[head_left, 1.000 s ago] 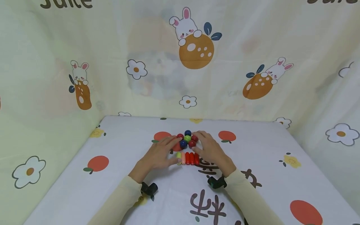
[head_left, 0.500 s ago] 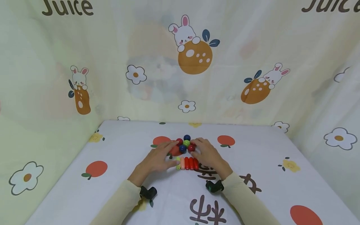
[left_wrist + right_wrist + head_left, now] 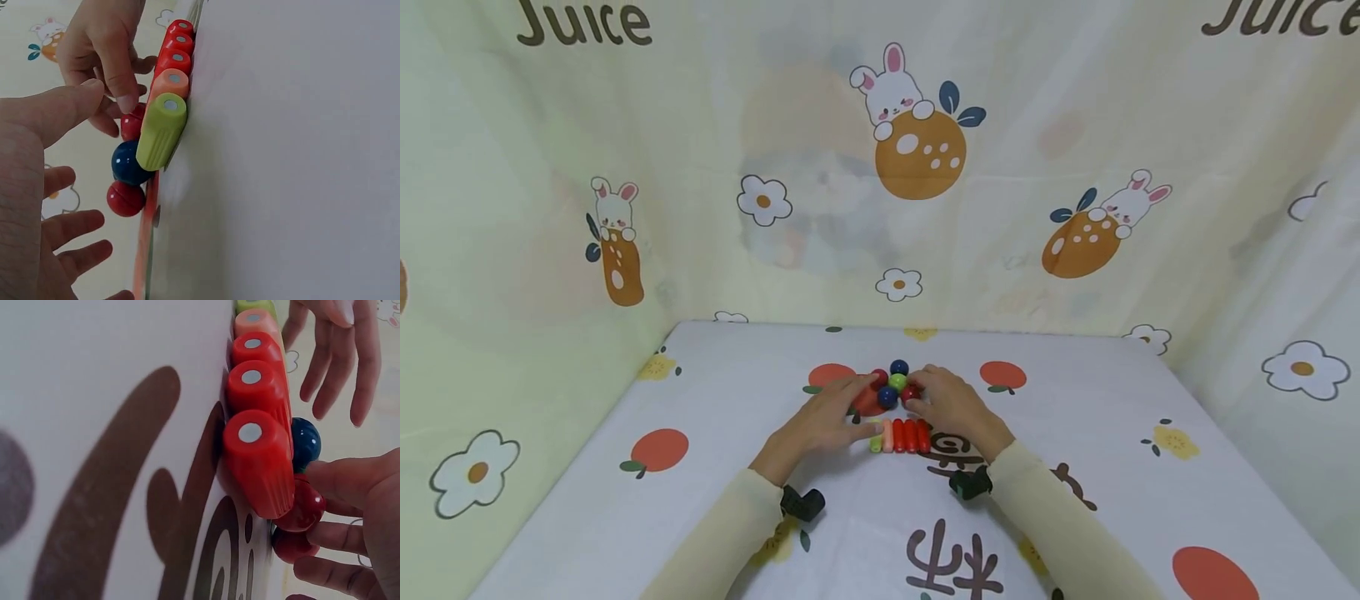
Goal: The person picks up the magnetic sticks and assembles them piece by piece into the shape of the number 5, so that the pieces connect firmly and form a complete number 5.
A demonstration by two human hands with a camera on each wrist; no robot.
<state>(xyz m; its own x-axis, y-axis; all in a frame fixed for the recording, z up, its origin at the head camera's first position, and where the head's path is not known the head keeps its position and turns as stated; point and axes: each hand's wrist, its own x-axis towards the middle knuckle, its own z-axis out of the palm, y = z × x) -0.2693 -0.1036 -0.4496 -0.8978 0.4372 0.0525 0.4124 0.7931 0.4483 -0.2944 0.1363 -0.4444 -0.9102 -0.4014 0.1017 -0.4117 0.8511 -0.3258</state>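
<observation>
Balls lie clustered on the table in the head view: a green ball (image 3: 898, 382) in the middle, a blue ball (image 3: 898, 367) behind, another blue ball (image 3: 887, 397) in front, with red balls around them. My right hand (image 3: 953, 410) pinches the front red ball (image 3: 301, 505) between thumb and finger; its other fingers partly hide a second red ball (image 3: 294, 545). On the left, my left hand (image 3: 822, 418) has spread fingers beside the left red ball (image 3: 878, 379). Its thumb overlaps the green magnetic building rod (image 3: 162, 131) in the head view.
Nearer than the balls, a pink rod (image 3: 887, 436) and several red rods (image 3: 911, 436) lie side by side with the green one. A white printed cloth (image 3: 662, 517) covers the table, and a patterned curtain (image 3: 805, 292) rises behind.
My right hand's thumb and fingers have drawn closer around the front red ball. My left hand has barely moved. The whole head view sits slightly lower than a second ago.
</observation>
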